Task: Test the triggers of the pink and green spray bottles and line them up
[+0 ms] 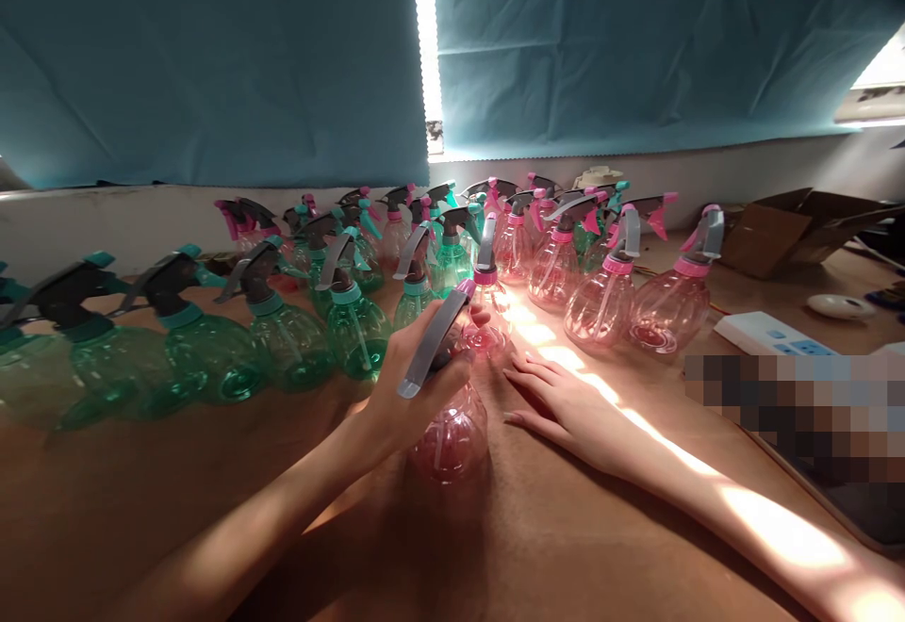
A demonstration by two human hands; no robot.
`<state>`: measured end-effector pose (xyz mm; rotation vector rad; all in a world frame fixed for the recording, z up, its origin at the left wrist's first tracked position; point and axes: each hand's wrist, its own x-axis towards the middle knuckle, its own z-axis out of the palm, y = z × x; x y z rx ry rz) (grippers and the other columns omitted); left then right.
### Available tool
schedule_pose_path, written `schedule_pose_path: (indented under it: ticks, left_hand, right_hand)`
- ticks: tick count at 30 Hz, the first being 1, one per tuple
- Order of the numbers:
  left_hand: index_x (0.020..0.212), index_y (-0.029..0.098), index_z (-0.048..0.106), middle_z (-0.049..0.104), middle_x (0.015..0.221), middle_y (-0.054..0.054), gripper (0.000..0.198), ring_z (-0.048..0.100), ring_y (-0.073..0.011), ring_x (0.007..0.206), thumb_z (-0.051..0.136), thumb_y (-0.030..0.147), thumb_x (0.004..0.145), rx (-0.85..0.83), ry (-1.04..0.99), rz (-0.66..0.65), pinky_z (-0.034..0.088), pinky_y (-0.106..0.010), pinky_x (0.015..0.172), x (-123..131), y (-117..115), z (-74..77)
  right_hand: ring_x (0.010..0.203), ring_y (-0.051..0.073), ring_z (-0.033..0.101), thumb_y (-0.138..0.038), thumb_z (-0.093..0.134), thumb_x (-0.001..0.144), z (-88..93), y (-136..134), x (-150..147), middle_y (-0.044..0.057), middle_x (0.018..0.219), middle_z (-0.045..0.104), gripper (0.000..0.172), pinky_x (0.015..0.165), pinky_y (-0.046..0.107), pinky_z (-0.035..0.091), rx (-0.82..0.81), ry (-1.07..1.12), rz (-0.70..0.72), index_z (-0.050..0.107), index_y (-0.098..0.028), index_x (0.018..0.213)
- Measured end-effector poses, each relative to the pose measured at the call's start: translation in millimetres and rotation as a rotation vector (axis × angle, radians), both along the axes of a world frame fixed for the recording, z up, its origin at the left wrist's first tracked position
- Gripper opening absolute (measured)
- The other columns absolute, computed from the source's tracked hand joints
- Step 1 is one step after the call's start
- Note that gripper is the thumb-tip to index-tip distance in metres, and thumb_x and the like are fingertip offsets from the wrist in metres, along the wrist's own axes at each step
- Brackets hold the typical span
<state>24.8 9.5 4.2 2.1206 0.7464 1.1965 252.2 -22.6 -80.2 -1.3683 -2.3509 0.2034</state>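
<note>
My left hand [417, 377] is wrapped round the neck of a pink see-through spray bottle [452, 438], just under its grey trigger head. The bottle is upright in front of me, its top partly covered by my fingers. Flat on the table [580, 547], my right hand [566, 405] lies to the right of this bottle with its fingers stretched out and nothing in it. Just beyond the two hands stands another pink spray bottle [486, 328]. A green spray bottle [357, 335] is to the left of my left hand.
Green spray bottles [212, 358] form a row at the left. Several pink spray bottles [668, 311] stand at the right, with mixed ones behind. A white power strip [770, 335], a mouse [840, 307] and an opened cardboard box [767, 231] are farther right. Blue curtains [212, 57] hang behind.
</note>
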Motion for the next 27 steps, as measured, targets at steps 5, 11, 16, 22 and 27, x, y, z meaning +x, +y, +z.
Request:
schedule_pose_path:
  ticks: [5, 11, 16, 22, 27]
  left_hand:
    - [0.088, 0.02, 0.053, 0.046, 0.07, 0.002, 0.009, 0.043, -0.0142, 0.061, 0.053, 0.015, 0.081, 0.003, -0.008, -0.005, 0.042, -0.032, 0.065, 1.1, -1.5, 1.2]
    - [0.091, 0.02, 0.056, 0.051, 0.073, 0.001, 0.015, 0.047, -0.0152, 0.063, 0.054, 0.012, 0.078, 0.001, -0.011, 0.001, 0.045, -0.033, 0.068, 1.4, -0.7, 0.9]
    - [0.105, 0.02, 0.059, 0.059, 0.085, -0.002, 0.026, 0.053, -0.0169, 0.07, 0.052, 0.013, 0.081, 0.009, 0.008, -0.003, 0.046, -0.034, 0.071, -0.2, -0.3, -0.7]
    - [0.091, 0.022, 0.056, 0.059, 0.081, -0.002, 0.011, 0.055, -0.0181, 0.071, 0.055, 0.015, 0.083, 0.01, 0.008, 0.027, 0.048, -0.035, 0.069, -0.4, 0.4, -2.0]
    - [0.087, 0.022, 0.053, 0.054, 0.071, 0.001, 0.007, 0.051, -0.0153, 0.063, 0.055, 0.017, 0.083, -0.004, 0.012, 0.022, 0.045, -0.032, 0.06, 0.5, -2.2, 3.0]
  right_hand:
    - [0.137, 0.03, 0.042, -0.054, 0.048, 0.096, 1.8, -0.5, -0.3, 0.012, 0.146, 0.051, 0.059, 0.112, 0.048, 0.037, -0.001, -0.036, 0.001, 0.051, -0.016, 0.141]
    - [0.137, 0.03, 0.042, -0.053, 0.05, 0.095, 2.7, -1.0, -0.5, 0.011, 0.146, 0.051, 0.057, 0.112, 0.048, 0.036, 0.003, -0.017, -0.001, 0.05, -0.019, 0.142]
    - [0.138, 0.029, 0.041, -0.052, 0.05, 0.096, 4.2, -2.0, -1.4, 0.012, 0.146, 0.051, 0.057, 0.113, 0.047, 0.035, -0.015, -0.023, -0.002, 0.051, -0.018, 0.141]
    - [0.139, 0.029, 0.04, -0.051, 0.049, 0.096, 6.1, -3.0, -1.9, 0.012, 0.148, 0.048, 0.056, 0.113, 0.048, 0.035, -0.01, -0.007, 0.001, 0.049, -0.02, 0.142]
    - [0.138, 0.03, 0.041, -0.051, 0.049, 0.097, 7.4, -3.6, -1.8, 0.011, 0.148, 0.049, 0.053, 0.111, 0.05, 0.037, -0.015, -0.015, 0.002, 0.051, -0.022, 0.141]
